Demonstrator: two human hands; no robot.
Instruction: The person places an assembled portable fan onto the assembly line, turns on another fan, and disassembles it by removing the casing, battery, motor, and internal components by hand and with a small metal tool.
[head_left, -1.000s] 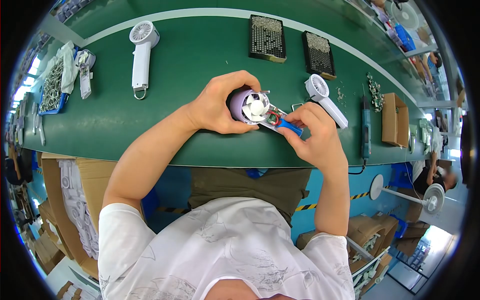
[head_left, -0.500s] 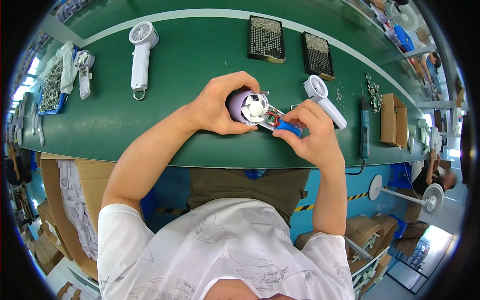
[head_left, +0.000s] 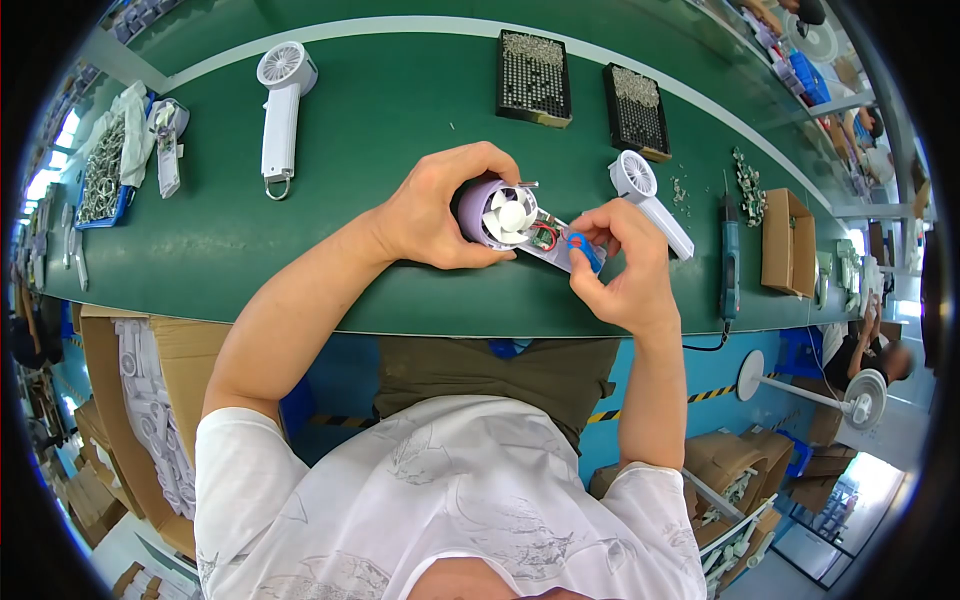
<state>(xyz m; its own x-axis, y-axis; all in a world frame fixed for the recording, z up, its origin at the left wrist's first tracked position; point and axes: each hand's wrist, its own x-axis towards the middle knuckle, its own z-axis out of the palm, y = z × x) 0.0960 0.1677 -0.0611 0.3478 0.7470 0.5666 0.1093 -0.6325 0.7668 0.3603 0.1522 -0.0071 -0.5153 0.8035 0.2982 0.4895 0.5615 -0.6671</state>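
My left hand (head_left: 445, 205) is wrapped round the purple-rimmed head of a handheld fan (head_left: 510, 217), its white blades facing up. The fan's handle is opened, showing red wires and a small circuit board (head_left: 544, 236). A blue cylindrical battery (head_left: 583, 252) is pinched between the thumb and fingers of my right hand (head_left: 625, 262), over the far end of the open handle. Its end points toward the circuit board, and my fingers cover part of it. Just beyond my right hand lies another white handheld fan (head_left: 650, 200).
Two black trays of small metal parts (head_left: 533, 78) (head_left: 637, 108) stand at the back. A white fan (head_left: 283, 115) and a blue tray of metal rings (head_left: 103, 178) lie to the left. An electric screwdriver (head_left: 729, 255) and an open cardboard box (head_left: 787, 240) are on the right.
My right hand has shifted slightly right with the battery, which has turned and drawn away from the wires, exposing more of the handle. My left hand and the fan head stay put.
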